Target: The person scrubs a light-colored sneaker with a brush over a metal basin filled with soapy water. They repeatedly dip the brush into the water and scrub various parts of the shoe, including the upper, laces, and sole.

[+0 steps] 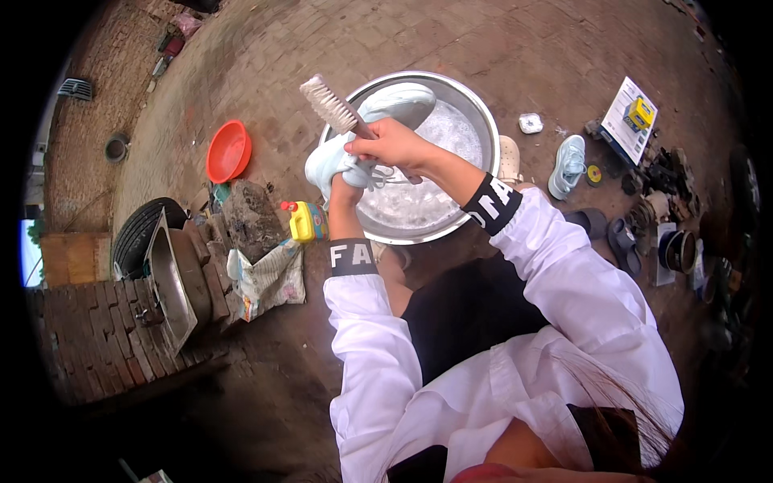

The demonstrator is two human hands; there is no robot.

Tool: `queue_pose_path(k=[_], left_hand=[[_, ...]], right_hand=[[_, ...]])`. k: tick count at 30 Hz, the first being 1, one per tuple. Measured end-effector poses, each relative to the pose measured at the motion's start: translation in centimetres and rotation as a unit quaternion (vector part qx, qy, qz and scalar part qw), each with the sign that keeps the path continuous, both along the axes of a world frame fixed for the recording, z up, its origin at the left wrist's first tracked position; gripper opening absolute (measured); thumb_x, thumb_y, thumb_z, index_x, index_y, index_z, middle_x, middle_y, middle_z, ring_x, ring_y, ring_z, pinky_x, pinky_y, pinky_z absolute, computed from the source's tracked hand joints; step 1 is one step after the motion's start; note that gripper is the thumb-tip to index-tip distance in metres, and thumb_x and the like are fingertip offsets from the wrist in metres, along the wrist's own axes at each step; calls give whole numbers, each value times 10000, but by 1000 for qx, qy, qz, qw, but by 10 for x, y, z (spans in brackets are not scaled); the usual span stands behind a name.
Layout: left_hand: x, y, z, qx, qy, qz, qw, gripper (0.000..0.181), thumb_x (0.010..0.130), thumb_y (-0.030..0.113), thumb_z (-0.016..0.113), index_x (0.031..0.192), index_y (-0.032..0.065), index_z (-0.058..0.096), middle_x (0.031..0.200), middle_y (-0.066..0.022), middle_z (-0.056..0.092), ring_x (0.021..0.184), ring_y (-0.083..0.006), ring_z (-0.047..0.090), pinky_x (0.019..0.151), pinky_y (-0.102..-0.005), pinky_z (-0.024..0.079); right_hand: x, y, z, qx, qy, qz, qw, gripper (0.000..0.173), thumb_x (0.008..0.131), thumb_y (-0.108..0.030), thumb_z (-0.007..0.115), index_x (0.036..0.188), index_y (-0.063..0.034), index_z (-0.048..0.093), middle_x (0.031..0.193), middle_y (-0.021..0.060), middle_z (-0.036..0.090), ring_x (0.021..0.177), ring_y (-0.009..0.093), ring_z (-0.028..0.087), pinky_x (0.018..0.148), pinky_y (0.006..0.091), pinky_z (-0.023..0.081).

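Observation:
A wet white shoe hangs over the steel basin, its toe pointing to the far side. My left hand reaches into the shoe's opening and holds it up from inside; most of its fingers are hidden. Loose laces dangle beside the wrist. In my right hand is a scrubbing brush with pale bristles, gripped by its handle above the shoe. The bristles face up and away from the shoe's upper. Soapy water with foam fills the basin below.
Left of the basin are a yellow jug, a red plastic bowl, a printed sack and a metal sink on bricks. To the right lie another pale shoe, a white soap-like block, slippers and a leaning box.

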State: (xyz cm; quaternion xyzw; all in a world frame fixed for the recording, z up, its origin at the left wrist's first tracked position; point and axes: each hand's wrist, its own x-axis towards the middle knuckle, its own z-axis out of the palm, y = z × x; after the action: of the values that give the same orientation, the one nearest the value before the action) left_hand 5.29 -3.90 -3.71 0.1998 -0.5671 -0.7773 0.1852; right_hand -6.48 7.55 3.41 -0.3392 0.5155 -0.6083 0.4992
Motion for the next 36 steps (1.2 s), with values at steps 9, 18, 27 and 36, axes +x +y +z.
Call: queue_pose_path(k=[9,18,27,36], left_hand=[[-12,-2,9,142,97,88,981,317,889,244,586,1154,75,542,1052,-34,595,927,-134,588,762,-271,491],[-3,-9,29,318,289,-24,903,468,905,397,432,1209,49,508,1177,-123,560,987,-285,580,825,-394,508],[-7,-6,9,201,143,255,935,345,893,381,495,1013,67,575,922,-97,596,830,-258,609,737,-416,537],[-4,-25,-14,179,258,14,949,324,914,365,500,1009,65,575,976,-89,600,902,-222,589,793,-355,506]], right_hand=[[6,0,5,-89,234,-167,954,189,815,-204,669,865,-22,662,720,35,651,669,99,568,634,267,444],[22,5,0,-49,113,-139,983,171,784,-164,674,799,-19,584,709,52,646,689,114,614,626,269,476],[40,11,0,-90,217,-149,961,189,699,-122,674,859,-34,628,717,53,615,664,126,593,617,286,464],[31,11,4,-89,386,-189,899,212,717,-165,660,906,-74,632,865,96,642,790,301,621,671,383,486]])
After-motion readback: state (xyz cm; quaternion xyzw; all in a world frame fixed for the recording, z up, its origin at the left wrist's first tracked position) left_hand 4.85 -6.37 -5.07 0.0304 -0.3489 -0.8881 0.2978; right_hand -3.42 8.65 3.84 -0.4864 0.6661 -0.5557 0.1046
